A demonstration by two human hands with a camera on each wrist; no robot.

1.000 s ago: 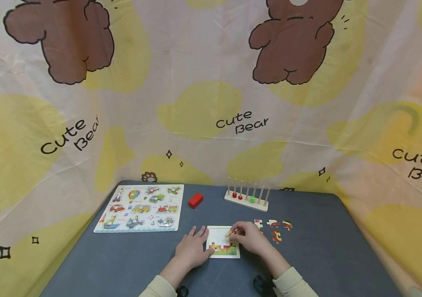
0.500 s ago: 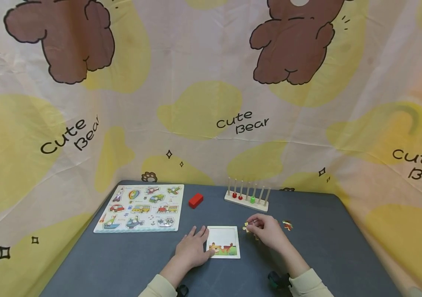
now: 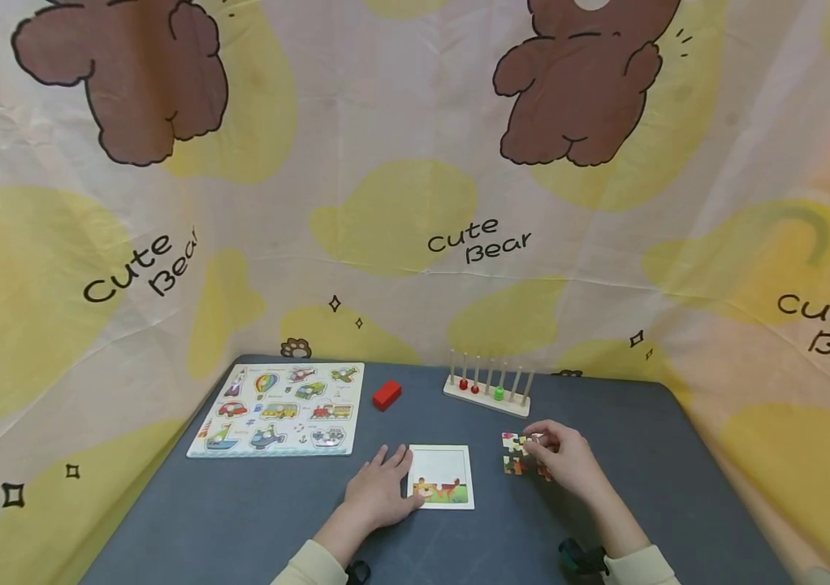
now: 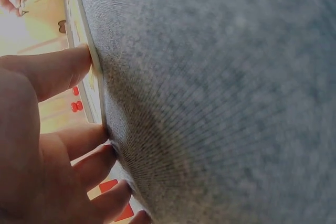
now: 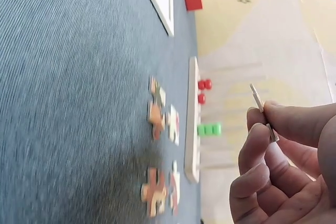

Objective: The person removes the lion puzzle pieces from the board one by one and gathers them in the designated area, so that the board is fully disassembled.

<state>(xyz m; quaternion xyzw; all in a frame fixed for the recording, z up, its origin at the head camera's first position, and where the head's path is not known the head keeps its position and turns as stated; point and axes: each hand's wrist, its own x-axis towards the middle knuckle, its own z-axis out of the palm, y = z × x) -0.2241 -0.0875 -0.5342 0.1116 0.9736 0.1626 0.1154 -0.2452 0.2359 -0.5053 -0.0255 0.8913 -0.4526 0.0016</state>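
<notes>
White frame: left edge touched by left hand, fingers extended. Puzzle piece: pinched between thumb and forefinger of right hand.

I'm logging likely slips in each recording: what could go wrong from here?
The thin piece, pinched in the right hand, could slip. The loose pieces near that hand might get knocked. The frame, touched by the left hand at its left side, might shift if pushed.
</notes>
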